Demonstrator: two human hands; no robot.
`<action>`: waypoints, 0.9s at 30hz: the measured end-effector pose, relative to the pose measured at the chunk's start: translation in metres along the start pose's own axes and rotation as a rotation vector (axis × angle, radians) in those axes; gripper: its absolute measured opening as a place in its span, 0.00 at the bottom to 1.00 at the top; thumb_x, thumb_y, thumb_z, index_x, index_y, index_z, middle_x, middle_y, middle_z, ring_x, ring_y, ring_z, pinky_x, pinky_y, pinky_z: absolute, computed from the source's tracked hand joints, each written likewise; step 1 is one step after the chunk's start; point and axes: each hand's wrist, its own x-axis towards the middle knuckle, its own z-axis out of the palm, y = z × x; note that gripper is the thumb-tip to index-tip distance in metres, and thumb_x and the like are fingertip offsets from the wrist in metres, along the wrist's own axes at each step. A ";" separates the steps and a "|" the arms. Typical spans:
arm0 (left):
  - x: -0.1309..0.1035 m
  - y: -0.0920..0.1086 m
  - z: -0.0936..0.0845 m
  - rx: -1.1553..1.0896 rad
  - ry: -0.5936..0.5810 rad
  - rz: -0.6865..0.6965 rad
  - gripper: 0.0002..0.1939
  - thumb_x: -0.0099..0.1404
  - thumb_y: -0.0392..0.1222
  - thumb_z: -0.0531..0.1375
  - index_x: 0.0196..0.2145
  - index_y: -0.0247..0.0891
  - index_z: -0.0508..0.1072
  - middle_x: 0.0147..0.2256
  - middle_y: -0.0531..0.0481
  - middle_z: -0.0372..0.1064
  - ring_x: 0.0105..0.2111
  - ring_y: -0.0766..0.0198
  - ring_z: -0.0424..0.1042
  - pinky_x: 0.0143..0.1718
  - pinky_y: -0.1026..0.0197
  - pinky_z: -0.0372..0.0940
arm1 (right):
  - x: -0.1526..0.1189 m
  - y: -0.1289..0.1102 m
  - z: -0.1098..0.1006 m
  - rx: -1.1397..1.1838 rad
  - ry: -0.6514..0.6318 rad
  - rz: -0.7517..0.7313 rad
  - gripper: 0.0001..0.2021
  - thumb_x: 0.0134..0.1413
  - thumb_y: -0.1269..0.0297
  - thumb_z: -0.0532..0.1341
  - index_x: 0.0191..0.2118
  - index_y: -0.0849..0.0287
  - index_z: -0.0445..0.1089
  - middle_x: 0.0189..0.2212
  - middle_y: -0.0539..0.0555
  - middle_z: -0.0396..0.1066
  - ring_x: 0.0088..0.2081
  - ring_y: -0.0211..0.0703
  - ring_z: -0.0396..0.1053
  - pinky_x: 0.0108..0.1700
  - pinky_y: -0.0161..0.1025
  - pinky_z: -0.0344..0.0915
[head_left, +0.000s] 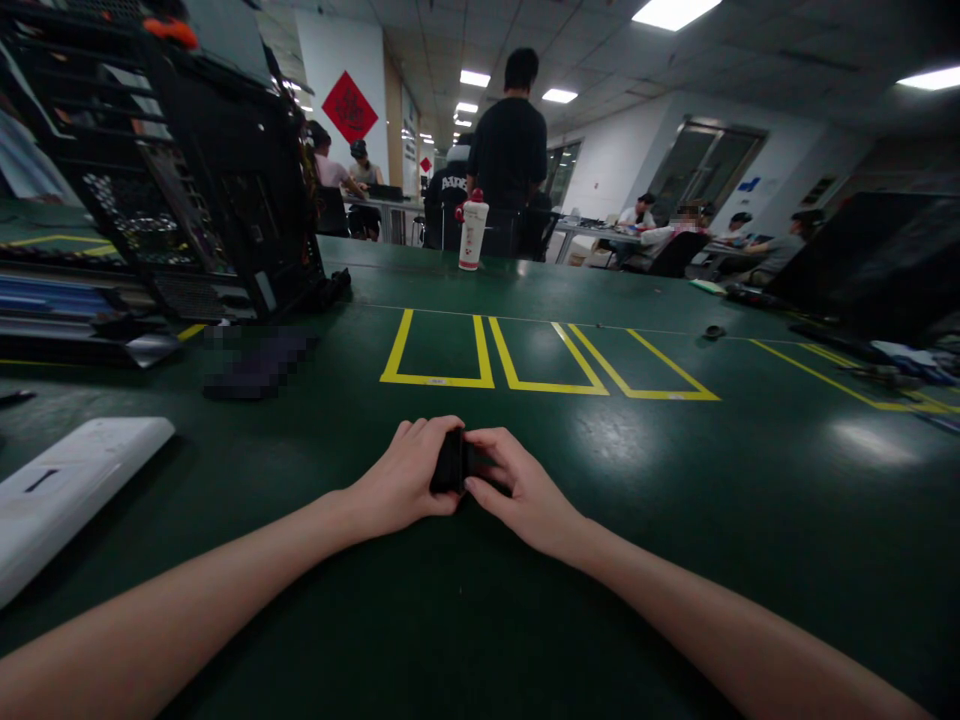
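Observation:
A small black box-like object (450, 462) is held just above or on the green table (465, 640), in the middle of the view. My left hand (409, 472) grips it from the left, thumb at the bottom and fingers over the top. From the right, my right hand (525, 490) touches its right side with thumb and fingertips, the fingers bent round its edge. Whether the object rests on the table cannot be made out.
Yellow tape frames (437, 381) mark the table ahead. At left are a black computer case (217, 180), a dark phone-like item (262, 365) and a white device (75, 480). A white cup (472, 235) stands at the far edge; people sit and stand beyond.

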 end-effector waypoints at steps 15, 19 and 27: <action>0.000 -0.002 0.002 0.023 0.013 0.008 0.29 0.54 0.40 0.61 0.51 0.37 0.54 0.46 0.43 0.62 0.44 0.52 0.63 0.44 0.50 0.59 | 0.008 0.001 -0.009 0.264 0.059 0.216 0.17 0.45 0.70 0.64 0.43 0.58 0.62 0.43 0.53 0.67 0.46 0.43 0.68 0.50 0.47 0.65; 0.000 -0.001 0.002 0.050 0.014 0.025 0.28 0.55 0.39 0.61 0.51 0.37 0.54 0.45 0.43 0.62 0.42 0.53 0.63 0.42 0.51 0.59 | 0.011 -0.003 -0.003 0.357 0.050 0.235 0.15 0.43 0.70 0.65 0.40 0.59 0.66 0.40 0.52 0.69 0.45 0.43 0.68 0.50 0.46 0.64; -0.002 0.000 0.001 0.094 0.015 0.079 0.28 0.56 0.37 0.61 0.51 0.39 0.53 0.46 0.44 0.61 0.42 0.54 0.63 0.43 0.52 0.57 | 0.015 -0.009 -0.006 0.453 0.065 0.445 0.16 0.42 0.69 0.66 0.40 0.61 0.66 0.40 0.54 0.68 0.42 0.42 0.69 0.48 0.45 0.65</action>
